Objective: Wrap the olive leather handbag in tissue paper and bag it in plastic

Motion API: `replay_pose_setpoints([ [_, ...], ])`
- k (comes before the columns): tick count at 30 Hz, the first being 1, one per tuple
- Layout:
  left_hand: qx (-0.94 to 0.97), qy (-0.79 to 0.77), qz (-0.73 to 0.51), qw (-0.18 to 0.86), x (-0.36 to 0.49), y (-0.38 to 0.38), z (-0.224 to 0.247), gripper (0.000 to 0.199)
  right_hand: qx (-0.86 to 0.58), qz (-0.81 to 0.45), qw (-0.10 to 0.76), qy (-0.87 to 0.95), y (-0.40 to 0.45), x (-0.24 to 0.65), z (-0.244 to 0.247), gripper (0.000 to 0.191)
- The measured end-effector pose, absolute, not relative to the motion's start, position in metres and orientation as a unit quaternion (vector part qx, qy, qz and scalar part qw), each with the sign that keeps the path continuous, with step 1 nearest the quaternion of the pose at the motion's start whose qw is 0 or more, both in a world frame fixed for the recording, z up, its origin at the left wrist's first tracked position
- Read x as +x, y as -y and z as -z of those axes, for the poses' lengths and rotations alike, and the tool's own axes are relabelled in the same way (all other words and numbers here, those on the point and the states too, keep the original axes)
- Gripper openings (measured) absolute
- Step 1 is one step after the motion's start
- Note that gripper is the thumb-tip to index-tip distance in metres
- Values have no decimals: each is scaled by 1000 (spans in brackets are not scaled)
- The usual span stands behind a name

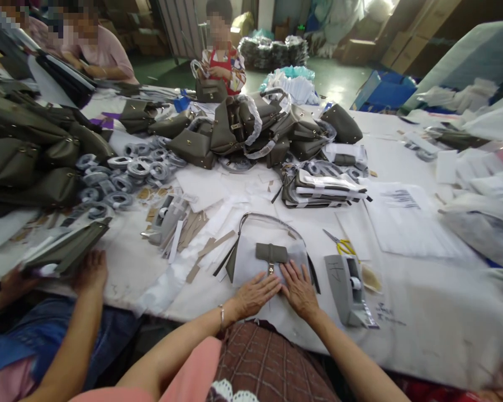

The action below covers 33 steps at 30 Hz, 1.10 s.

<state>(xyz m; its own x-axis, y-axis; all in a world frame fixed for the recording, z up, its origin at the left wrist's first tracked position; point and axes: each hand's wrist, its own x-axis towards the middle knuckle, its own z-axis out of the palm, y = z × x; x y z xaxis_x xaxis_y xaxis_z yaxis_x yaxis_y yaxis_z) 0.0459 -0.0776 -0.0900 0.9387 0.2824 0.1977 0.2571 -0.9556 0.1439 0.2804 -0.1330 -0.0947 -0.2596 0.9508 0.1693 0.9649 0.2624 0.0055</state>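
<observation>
A small handbag (291, 255) lies flat on the table in front of me, its body covered by pale wrapping, with a dark olive flap and a metal clasp showing. Its strap arches away from me. My left hand (256, 294) rests flat on the bag's lower edge, fingers stretched out below the clasp. Beside it, my right hand (298, 287) lies with spread fingers on the lower right part of the bag. The fingertips of both hands are close together. Neither hand grips anything.
Right of the bag are a grey tape dispenser (346, 287) and yellow-handled scissors (344, 244). Another dispenser (167, 218) stands left, near paper strips. Behind are stacked wrapped bags (324, 190) and a pile of olive handbags (226, 131). A neighbour's hands (93, 271) hold a bag at left.
</observation>
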Motion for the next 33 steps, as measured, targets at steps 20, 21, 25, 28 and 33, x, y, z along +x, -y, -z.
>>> replay_pose_setpoints([
  [20, 981, -133, -127, 53, 42, 81, 98, 60, -538, 100, 88, 832, 159, 273, 98, 74],
  [21, 981, -132, -127, 57, 42, 81, 98, 58, -538, 96, 87, 833, 162, 270, 101, 76],
  [25, 980, -130, -127, 81, 43, 80, 96, 56, -538, 86, 89, 834, 168, 270, 111, 81],
  [28, 978, -128, -136, 92, 41, 79, 93, 54, -526, 78, 82, 843, 167, 275, 113, 80],
  [33, 976, -124, -153, 88, 30, 82, 89, 47, -524, 72, 78, 845, 167, 278, 114, 80],
])
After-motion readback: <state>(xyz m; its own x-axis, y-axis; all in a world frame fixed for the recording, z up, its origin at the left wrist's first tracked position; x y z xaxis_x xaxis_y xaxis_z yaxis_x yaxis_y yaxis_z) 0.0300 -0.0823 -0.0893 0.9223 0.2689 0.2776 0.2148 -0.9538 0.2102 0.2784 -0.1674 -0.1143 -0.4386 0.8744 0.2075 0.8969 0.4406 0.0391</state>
